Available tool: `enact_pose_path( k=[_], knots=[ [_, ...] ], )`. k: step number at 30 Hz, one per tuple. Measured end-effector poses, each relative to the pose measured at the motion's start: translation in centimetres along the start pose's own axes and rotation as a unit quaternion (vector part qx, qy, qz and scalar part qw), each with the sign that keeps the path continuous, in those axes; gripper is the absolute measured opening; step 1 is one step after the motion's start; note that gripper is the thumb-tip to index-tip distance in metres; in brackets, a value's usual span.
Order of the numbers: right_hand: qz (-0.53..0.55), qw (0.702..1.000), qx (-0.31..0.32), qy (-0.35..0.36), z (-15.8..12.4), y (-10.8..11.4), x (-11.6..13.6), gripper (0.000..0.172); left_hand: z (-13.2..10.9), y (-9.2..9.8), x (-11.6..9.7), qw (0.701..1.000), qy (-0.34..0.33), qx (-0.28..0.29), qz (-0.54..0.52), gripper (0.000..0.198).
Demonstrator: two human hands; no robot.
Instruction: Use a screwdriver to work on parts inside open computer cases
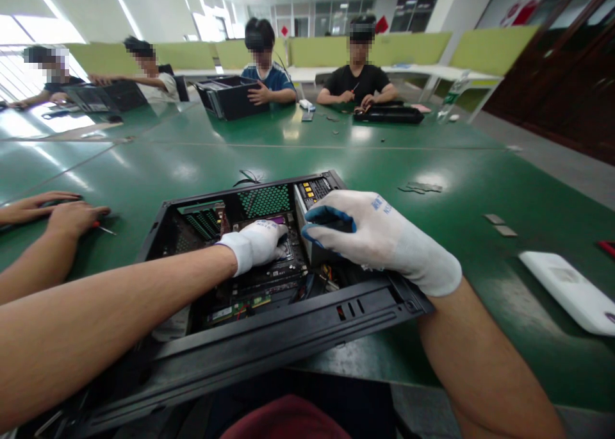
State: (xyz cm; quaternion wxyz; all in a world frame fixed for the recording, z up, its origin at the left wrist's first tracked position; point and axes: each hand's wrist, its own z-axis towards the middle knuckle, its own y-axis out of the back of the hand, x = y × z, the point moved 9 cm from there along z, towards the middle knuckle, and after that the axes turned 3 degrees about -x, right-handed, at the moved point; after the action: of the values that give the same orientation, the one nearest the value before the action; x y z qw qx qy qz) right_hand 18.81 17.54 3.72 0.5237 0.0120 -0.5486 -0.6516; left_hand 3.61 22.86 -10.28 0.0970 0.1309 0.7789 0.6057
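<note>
An open black computer case (307,317) lies on its side on the table in front of me, its inside facing up. My left hand (259,243), in a white glove, reaches down to the metal processor socket (289,250) on the motherboard. Its fingers are bent together there; whatever lies between their tips is hidden. Above the power supply (307,202) in the case's right part is my right hand (360,227), gloved in white with blue-coated fingers. Thumb and fingers are curved apart, with nothing visible between them. A green memory stick (240,309) sits near the case's front side.
A co-worker's hands (72,218) are at the left, beside a screwdriver (106,229). On the right lie a white power bank-like block (567,291), small flat pieces (500,224) and metal strips (420,188). Across the green table (192,163), several people handle other cases (235,99).
</note>
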Motion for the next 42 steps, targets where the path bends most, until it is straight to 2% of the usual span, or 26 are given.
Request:
enact_pose_path(
  k=[5,11,20,24,29,42],
  knots=[
    [0.0,1.0,-0.002,0.004,0.0,0.0,-0.1,0.037,0.0,-0.2,0.2,1.0,-0.002,-0.004,0.004,0.035],
    [0.003,1.0,0.001,0.0,0.0,0.0,-0.1,0.037,0.0,-0.1,0.1,1.0,-0.002,-0.006,0.006,0.038],
    [0.004,1.0,0.003,-0.007,-0.1,-0.1,-0.2,0.039,-0.2,0.9,0.2,1.0,0.016,0.007,0.003,0.038],
    [0.006,1.0,0.005,-0.01,-0.1,0.0,-0.1,0.038,-0.1,1.5,0.7,1.0,0.014,0.003,0.005,0.044],
    [0.006,1.0,0.004,-0.012,-0.1,-0.1,-0.1,0.038,0.1,1.3,1.9,0.999,0.028,0.009,0.02,0.053],
    [0.007,1.0,0.001,-0.014,-0.1,0.0,0.0,0.038,-0.3,1.2,0.9,1.0,0.024,0.016,0.012,0.039]
  ],
)
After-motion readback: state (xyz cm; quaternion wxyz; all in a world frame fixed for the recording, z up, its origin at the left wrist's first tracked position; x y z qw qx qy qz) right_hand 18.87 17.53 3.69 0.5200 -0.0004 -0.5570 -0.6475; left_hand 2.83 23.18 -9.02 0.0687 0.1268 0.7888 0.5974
